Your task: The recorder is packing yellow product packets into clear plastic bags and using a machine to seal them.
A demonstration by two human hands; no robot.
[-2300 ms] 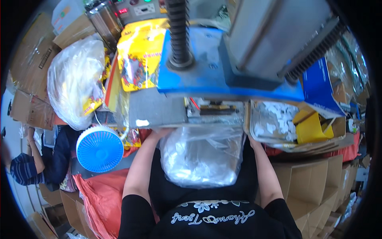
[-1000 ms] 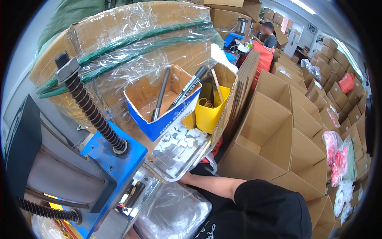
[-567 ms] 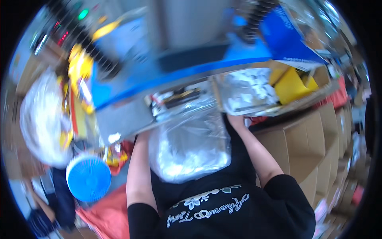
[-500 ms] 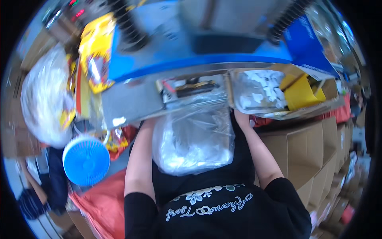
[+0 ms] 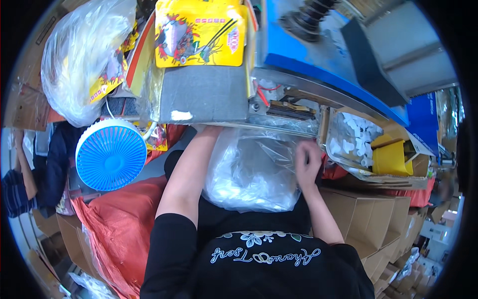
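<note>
A large clear plastic bag [image 5: 254,174] with crumpled, clear contents rests against my lap, below the front edge of the work table. My right hand [image 5: 307,162] is beside the bag's right edge, its thumb and fingers curled together; what they hold, if anything, cannot be made out. My left forearm [image 5: 186,169] runs up along the bag's left side. Beneath the table edge that hand and its fingers are hidden. Above it, a yellow printed pouch [image 5: 199,35] lies flat on the grey plate [image 5: 204,94].
A blue fan [image 5: 112,155] stands at the left, near a filled clear bag [image 5: 84,60]. Blue machinery [image 5: 318,65] rises at the back right. At the right are a box of white pieces [image 5: 351,139], a yellow scoop [image 5: 393,157] and cardboard boxes [image 5: 358,219]. A red sack [image 5: 124,229] lies at lower left.
The view has swung left, bringing the yellow pouch on the plate into sight. My right hand has come out from under the table edge, its fingers curled. The left stays hidden.
</note>
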